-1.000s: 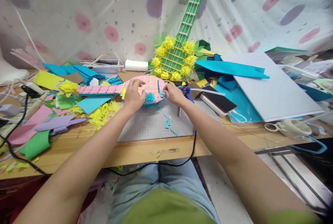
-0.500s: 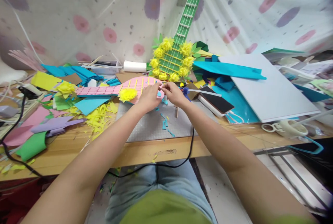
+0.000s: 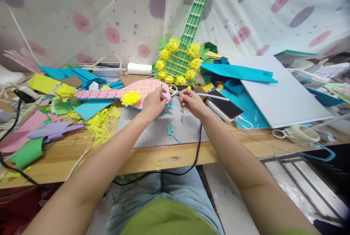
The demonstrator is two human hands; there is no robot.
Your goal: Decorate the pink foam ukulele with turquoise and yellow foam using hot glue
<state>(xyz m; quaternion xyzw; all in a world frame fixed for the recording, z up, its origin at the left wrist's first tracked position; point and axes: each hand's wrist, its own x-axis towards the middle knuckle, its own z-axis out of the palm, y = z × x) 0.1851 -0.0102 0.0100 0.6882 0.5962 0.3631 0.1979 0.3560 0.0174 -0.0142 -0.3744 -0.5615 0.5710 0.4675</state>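
Observation:
A pink paper guitar (image 3: 133, 88) lies on the grey cutting mat (image 3: 136, 133), its neck pointing left. Yellow strips cross its body, and a yellow paper flower (image 3: 131, 98) sits at its near edge. Over the right end of the body is my left hand (image 3: 154, 103), fingers curled together; whatever is between its fingertips is too small to tell. Just right of the guitar, my right hand (image 3: 191, 102) is raised with its fingertips pinched together, and what they hold cannot be made out. Small blue paper scraps (image 3: 170, 129) lie on the mat below the hands.
Behind stands a green paper guitar (image 3: 177, 60) ringed with yellow flowers. A black phone (image 3: 225, 103) rests on a white box to the right, near a white board (image 3: 284, 100) and scissors (image 3: 298, 134). Yellow shreds (image 3: 104, 124) lie left; a black cable (image 3: 188, 172) hangs over the table edge.
My hands, which met at the guitar's right end, have come apart. The right hand has moved right, off the guitar; the left stays over the body.

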